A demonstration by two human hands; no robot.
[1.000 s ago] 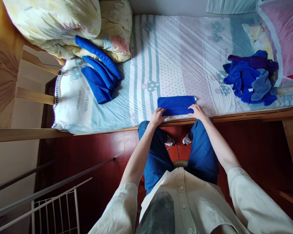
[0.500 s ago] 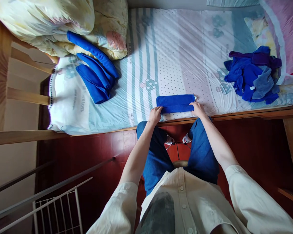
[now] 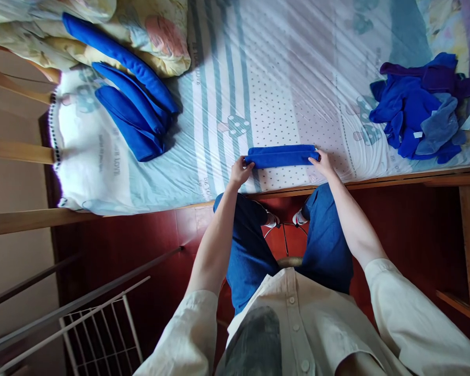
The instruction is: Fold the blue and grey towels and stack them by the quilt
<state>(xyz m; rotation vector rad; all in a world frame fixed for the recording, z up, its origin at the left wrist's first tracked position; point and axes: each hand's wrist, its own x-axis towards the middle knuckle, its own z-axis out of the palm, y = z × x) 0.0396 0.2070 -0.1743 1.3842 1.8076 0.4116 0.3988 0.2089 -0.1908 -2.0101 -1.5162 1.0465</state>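
Note:
A blue towel (image 3: pixel 281 157), folded into a long narrow strip, lies across the bed in front of me near its front edge. At its left end my left hand (image 3: pixel 241 172) grips the cloth, thumb on top. My right hand (image 3: pixel 322 164) pinches the right end the same way. The near edge of the strip is turned over toward the far edge, which shows as a thin band behind it. To the left lie several folded blue towels (image 3: pixel 135 112). A crumpled heap of blue, purple and grey-blue cloths (image 3: pixel 415 112) sits on the right.
The bed (image 3: pixel 274 99) has a patterned sheet and a wooden front edge. A yellow floral quilt (image 3: pixel 166 36) is piled at the back left, by wooden rails (image 3: pixel 15 149). A white wire rack (image 3: pixel 102 334) stands on the red floor at lower left.
Both hands have moved away from me, turning the towel's near edge over so the strip is narrower. The view has shifted slightly closer to the bed.

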